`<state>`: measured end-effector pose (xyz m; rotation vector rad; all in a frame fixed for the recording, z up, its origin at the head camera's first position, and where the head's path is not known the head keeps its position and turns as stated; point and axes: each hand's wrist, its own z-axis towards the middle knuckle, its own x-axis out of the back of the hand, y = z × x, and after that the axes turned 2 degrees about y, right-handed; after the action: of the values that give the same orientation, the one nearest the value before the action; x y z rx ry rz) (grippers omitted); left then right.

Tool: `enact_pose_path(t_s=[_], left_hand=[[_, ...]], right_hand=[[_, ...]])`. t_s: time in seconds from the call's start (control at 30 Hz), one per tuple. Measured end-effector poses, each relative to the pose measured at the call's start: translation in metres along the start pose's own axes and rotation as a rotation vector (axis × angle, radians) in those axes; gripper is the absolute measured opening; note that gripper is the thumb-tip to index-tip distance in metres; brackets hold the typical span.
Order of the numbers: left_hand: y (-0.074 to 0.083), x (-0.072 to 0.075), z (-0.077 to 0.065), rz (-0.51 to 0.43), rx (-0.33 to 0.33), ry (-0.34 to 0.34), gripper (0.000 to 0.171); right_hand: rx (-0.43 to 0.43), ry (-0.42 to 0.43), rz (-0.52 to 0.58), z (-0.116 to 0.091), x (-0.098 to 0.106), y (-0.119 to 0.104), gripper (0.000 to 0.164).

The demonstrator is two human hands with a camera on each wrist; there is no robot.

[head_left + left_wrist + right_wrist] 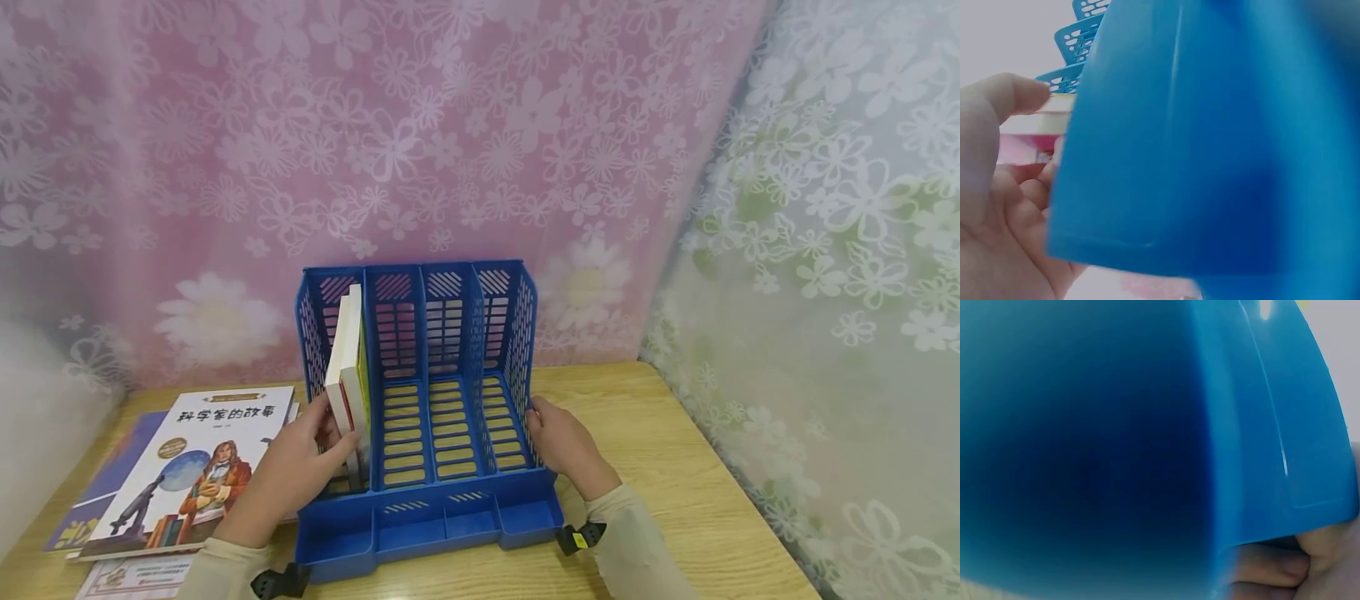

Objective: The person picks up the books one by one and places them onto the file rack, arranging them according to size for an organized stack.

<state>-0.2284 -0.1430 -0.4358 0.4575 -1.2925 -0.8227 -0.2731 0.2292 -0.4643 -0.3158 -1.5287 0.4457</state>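
A blue plastic file rack (427,483) with several upright slots stands on the table. Two books (347,367) stand side by side in its leftmost slot, pale edges facing forward. My left hand (303,454) holds them low down, thumb against their front edges and fingers on their left side. In the left wrist view, the pale book edges (1035,122) lie between thumb and fingers, partly hidden by the blue front tray (1147,144). The rack's right side is gripped by my right hand (562,437). Curled fingers (1269,565) show beneath the blue plastic in the right wrist view.
Left of the rack, a white-covered book (202,467) with a picture of a long-haired figure lies on a purple book (123,458) and other printed matter. The wooden table (637,408) meets a pink floral curtain (420,142) behind and a pale floral one (847,300) at right.
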Motion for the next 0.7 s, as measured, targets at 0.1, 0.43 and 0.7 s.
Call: enact_pose_path(t_s=[0.1, 0.43, 0.7], left_hand=[[0.002, 0.005, 0.0, 0.035, -0.039, 0.03, 0.042], [0.013, 0.005, -0.002, 0.103, 0.092, 0.095, 0.058], [0.012, 0.003, -0.003, 0.127, 0.155, 0.16, 0.05]], right_hand=[[0.004, 0.002, -0.008, 0.0, -0.001, -0.001, 0.047], [0.03, 0.013, -0.017, 0.0, 0.002, -0.001, 0.045], [0.039, 0.019, -0.012, 0.0, 0.0, -0.002, 0.042]])
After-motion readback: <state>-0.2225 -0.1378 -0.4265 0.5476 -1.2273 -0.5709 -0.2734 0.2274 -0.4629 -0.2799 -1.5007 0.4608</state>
